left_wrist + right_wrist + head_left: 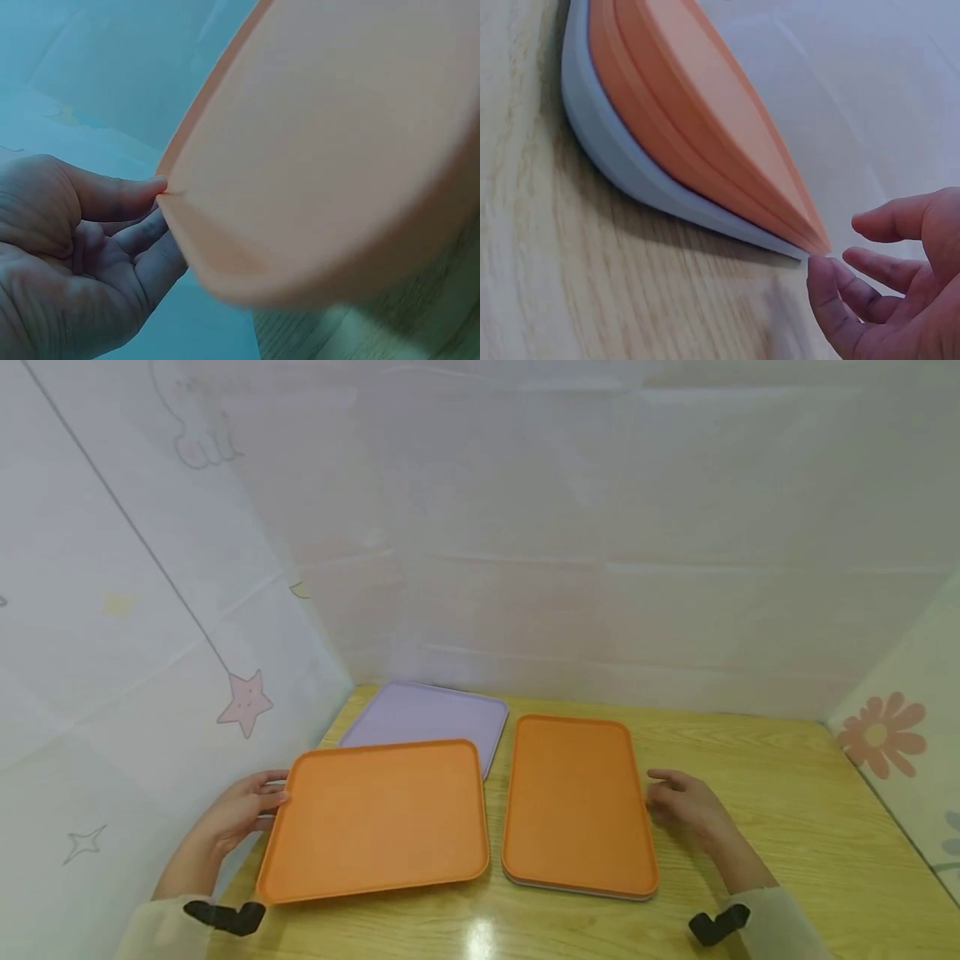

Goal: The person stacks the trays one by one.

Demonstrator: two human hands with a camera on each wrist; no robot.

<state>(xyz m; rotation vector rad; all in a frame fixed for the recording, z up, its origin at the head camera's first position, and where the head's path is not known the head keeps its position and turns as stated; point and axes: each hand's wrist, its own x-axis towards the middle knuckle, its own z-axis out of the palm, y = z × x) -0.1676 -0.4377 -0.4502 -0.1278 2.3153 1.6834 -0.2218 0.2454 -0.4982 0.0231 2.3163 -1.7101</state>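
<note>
My left hand (243,810) pinches the left short edge of an orange tray (382,818), with the thumb on top of the rim and fingers beneath. This tray is tilted and lifted at least partly off the table; its right end lies near a second orange tray (581,806). That second tray sits on a paler tray (622,165), their edges stacked together. Beside the stack's right edge is my right hand (686,806), thumb and fingers apart, holding nothing. In the right wrist view its fingertips (821,274) are very close to the stack's edge; contact is unclear.
A lilac tray (435,718) lies at the back left of the wooden table (765,793), partly hidden behind the lifted orange tray. Pale patterned sheets (600,527) stand along the table's back and sides.
</note>
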